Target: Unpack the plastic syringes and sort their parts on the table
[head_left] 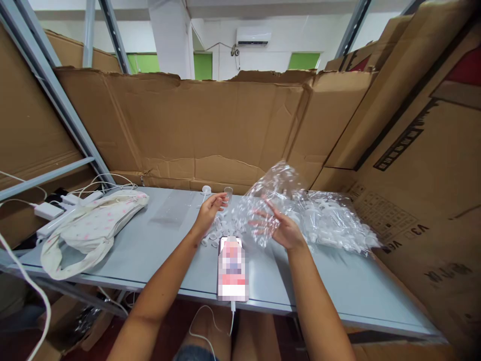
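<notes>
A loose clear plastic bag [278,188] rises over the middle of the grey table [158,265]. My right hand [280,228] has its fingers spread behind or inside the film of this bag. My left hand [214,206] is closed, fingertips together, beside a small clear cup-like piece [228,194]; whether it grips that piece is hard to tell. Below and between my hands lies a pile of small white plastic parts [216,233]. A white round-topped part [206,190] stands behind my left hand.
A phone [233,268] with a cable lies at the front edge. On the right is a clear bag of white parts [334,223]. Leftward are a flat clear sheet [173,208], a white patterned pouch [93,228] and power adapters [48,210]. Cardboard [210,120] walls the back.
</notes>
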The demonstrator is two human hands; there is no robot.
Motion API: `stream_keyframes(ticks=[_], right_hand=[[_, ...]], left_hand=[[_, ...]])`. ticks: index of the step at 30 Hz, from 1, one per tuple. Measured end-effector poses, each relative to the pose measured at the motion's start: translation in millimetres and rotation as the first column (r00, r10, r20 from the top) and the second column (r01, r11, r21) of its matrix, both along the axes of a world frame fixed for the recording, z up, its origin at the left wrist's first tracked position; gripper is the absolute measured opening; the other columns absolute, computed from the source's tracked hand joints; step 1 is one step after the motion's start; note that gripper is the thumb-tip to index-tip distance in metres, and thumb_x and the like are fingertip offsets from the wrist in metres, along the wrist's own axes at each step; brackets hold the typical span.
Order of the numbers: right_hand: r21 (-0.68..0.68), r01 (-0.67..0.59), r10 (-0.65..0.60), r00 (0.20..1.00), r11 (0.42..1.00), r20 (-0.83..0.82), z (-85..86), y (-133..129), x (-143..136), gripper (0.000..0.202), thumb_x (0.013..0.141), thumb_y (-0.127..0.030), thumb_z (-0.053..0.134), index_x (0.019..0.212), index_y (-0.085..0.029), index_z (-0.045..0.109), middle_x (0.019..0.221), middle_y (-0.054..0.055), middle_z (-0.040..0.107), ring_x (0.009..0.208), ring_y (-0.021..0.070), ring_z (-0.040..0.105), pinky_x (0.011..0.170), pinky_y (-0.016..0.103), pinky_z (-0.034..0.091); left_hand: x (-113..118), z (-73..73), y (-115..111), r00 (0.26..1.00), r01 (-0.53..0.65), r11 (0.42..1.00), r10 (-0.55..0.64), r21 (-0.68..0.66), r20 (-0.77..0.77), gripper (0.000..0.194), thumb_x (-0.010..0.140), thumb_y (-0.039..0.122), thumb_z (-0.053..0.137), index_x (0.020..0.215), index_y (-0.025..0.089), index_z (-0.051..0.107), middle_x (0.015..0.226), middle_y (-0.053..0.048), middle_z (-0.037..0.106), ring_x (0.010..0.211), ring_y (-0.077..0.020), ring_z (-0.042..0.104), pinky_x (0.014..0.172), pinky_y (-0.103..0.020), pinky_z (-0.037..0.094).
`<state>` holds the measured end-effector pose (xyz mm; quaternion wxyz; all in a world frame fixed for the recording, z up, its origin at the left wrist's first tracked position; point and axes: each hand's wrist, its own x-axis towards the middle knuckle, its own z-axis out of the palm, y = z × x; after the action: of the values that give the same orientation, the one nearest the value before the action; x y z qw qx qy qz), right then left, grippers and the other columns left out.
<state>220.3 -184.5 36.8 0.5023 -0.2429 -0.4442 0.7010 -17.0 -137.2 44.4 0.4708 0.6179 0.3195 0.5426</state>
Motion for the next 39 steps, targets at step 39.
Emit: stream_keyframes(ticks=[39], right_hand=[[0.174, 0.511, -0.536, 0.749, 0.842, 0.390, -21.1, 19.3, -25.4, 0.034, 0.066, -0.051, 0.065, 0.066, -0.017, 0.065, 0.046, -0.006, 0.041, 0.042, 0.0074, 0.033, 0.042, 0.023, 0.027]], left_hand=[[8.0, -11.1, -5.7, 0.907, -0.179, 0.983, 0.184, 0.048, -0.379, 0.025, 0.080, 0.037, 0.046, 0.065, 0.018, 0.051, 0.055, 0.004, 0.052, 0.051, -0.0092, 0.049, 0.052, -0.020, 0.038]])
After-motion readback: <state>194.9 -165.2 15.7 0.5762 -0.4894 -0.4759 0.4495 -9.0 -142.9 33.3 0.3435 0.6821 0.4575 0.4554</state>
